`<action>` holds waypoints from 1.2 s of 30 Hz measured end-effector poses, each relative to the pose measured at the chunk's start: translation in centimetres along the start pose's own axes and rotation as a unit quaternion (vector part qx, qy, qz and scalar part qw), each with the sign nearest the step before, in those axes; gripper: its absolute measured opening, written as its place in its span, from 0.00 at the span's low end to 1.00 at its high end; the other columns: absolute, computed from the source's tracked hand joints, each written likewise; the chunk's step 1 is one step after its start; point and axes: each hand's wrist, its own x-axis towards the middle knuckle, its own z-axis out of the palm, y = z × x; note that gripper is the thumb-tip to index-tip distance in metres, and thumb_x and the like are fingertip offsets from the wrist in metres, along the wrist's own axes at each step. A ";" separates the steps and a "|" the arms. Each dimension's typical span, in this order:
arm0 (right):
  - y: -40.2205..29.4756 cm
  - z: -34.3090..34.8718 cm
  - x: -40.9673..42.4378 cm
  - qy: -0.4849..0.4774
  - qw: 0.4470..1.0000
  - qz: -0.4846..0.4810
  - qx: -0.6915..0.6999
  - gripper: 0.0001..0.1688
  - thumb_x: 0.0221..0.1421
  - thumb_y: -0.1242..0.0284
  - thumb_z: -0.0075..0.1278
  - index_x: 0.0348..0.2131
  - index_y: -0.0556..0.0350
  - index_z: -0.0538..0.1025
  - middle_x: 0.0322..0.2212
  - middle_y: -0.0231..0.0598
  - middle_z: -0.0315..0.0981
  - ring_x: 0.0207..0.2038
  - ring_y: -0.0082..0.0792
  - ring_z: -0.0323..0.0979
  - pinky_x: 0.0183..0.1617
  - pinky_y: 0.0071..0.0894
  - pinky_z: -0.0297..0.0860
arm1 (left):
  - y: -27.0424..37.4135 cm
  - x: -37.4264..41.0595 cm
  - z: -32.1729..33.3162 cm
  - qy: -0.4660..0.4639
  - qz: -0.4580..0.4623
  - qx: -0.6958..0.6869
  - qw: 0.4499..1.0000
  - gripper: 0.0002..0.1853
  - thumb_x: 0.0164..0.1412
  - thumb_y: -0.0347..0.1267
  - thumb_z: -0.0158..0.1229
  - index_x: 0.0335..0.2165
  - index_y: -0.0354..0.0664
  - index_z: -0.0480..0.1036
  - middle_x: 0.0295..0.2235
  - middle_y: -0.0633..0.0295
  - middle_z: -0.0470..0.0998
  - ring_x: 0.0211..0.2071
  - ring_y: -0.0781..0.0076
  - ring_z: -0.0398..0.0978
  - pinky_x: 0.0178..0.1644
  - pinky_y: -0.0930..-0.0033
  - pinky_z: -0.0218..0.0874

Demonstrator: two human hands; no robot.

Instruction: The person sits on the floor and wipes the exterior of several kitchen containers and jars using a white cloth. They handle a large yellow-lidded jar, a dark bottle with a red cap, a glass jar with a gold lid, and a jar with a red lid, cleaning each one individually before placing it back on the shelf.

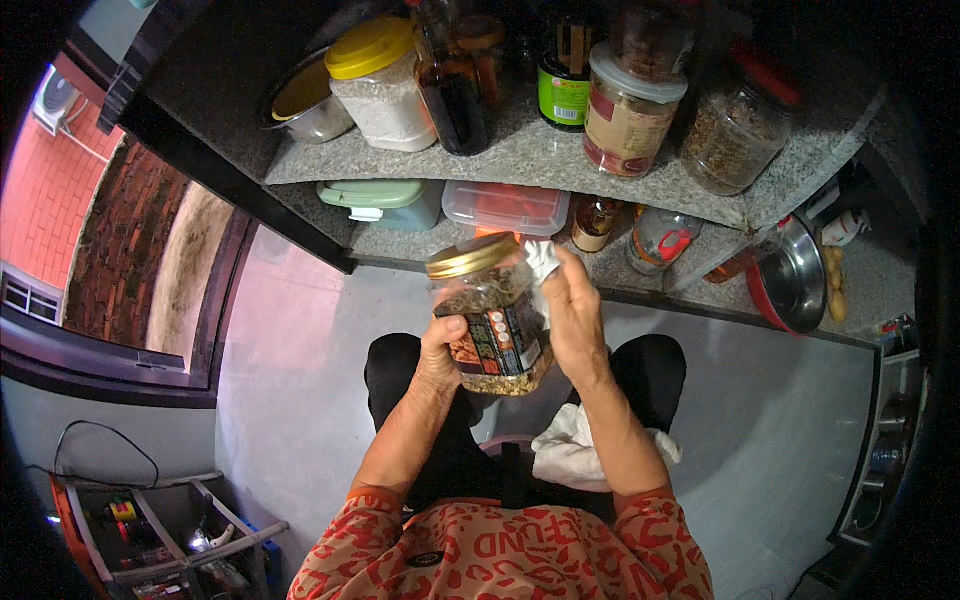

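Observation:
A clear plastic jar with a gold lid, a dark printed label and dry contents is held up before me, slightly tilted. My left hand grips its lower left side, thumb on the label. On the jar's right, my right hand holds a crumpled white cloth or tissue against the side near the lid. How much of the cloth lies behind my fingers is hidden. Another white cloth lies over my right thigh, below my right forearm.
Ahead, a stone shelf bears a yellow-lidded jar, dark bottles and more jars. Below it stand a green-lidded container, a clear-lidded box and a metal basin. A rack stands at lower left, beneath a window.

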 end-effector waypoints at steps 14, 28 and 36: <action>-4.3 -4.8 -0.9 -0.244 0.960 -0.100 -0.096 0.17 0.46 0.85 0.49 0.40 0.64 0.71 0.30 0.40 0.66 0.33 0.33 0.68 0.36 0.28 0.66 | 1.7 0.1 1.0 -0.063 -0.007 -0.030 0.998 0.50 0.30 0.43 0.62 0.54 0.34 0.56 0.47 0.47 0.68 0.46 0.55 0.70 0.50 0.56 0.64; -2.3 -3.1 -1.0 -0.175 0.982 0.022 0.065 0.12 0.51 0.80 0.49 0.38 0.66 0.72 0.30 0.36 0.70 0.33 0.21 0.67 0.38 0.20 0.64 | 0.8 0.6 3.4 -0.073 0.006 -0.080 0.994 0.58 0.30 0.60 0.64 0.56 0.37 0.54 0.51 0.50 0.64 0.52 0.48 0.63 0.51 0.49 0.63; -2.0 -5.4 -0.8 -0.313 0.939 0.073 0.124 0.13 0.52 0.77 0.47 0.39 0.66 0.73 0.29 0.35 0.74 0.32 0.22 0.70 0.38 0.22 0.67 | 1.2 1.1 0.9 -0.127 0.022 -0.136 0.982 0.60 0.30 0.66 0.59 0.56 0.40 0.53 0.50 0.51 0.64 0.52 0.48 0.63 0.53 0.37 0.55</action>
